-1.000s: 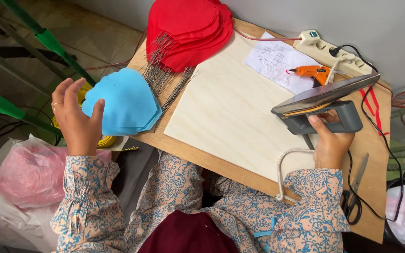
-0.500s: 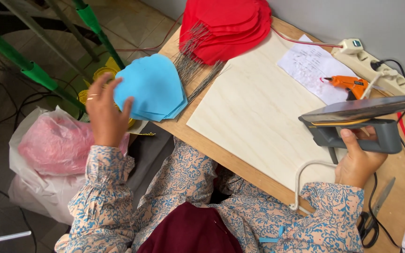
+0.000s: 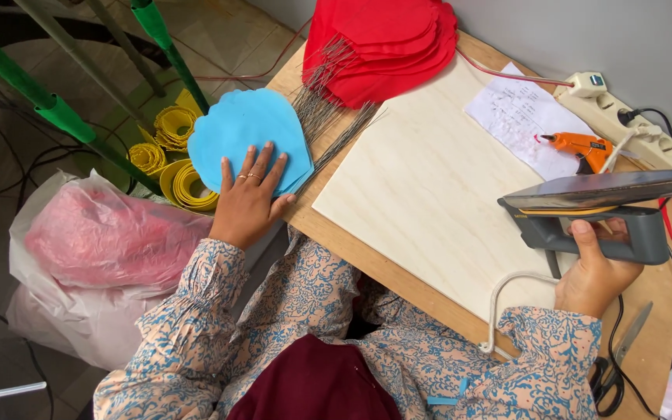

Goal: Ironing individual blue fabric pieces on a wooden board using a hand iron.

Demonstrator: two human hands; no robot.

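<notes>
Moved since half a second ago: left hand (image 3: 248,201) now laid flat, fingers spread, on the stack of blue petal-shaped sheets (image 3: 244,140), no longer raised beside it. Right hand (image 3: 596,272) holding as before, grip clamped around the grey handle of an electric iron (image 3: 604,206), lifted off the surface with its flat soleplate turned upward.

Taking the pale wooden board (image 3: 429,179) as landmark: lies in the middle of the desk (image 3: 659,342). Blue sheets just left of the board, hanging over the desk's left edge. Bundle of thin grey wires (image 3: 328,109) between the blue sheets and the board, touching both. Stack of red petal-shaped sheets (image 3: 383,43) beyond the board's far left corner, overlapping the wire ends. White sheet of paper (image 3: 519,117) past the board's far right edge, with an orange glue gun (image 3: 581,146) resting on its near corner. White power strip (image 3: 631,124) farther right of that, against the wall. Iron held above the board's right edge, its white cord (image 3: 507,299) looping down over the board's near right corner. Scissors (image 3: 620,362) right of the board, near the desk's front edge.

Below the desk, left of the board: rolls of yellow ribbon (image 3: 176,159) on the floor, a pink-filled plastic bag (image 3: 95,241) nearer, and green poles (image 3: 56,109) crossing above them.
</notes>
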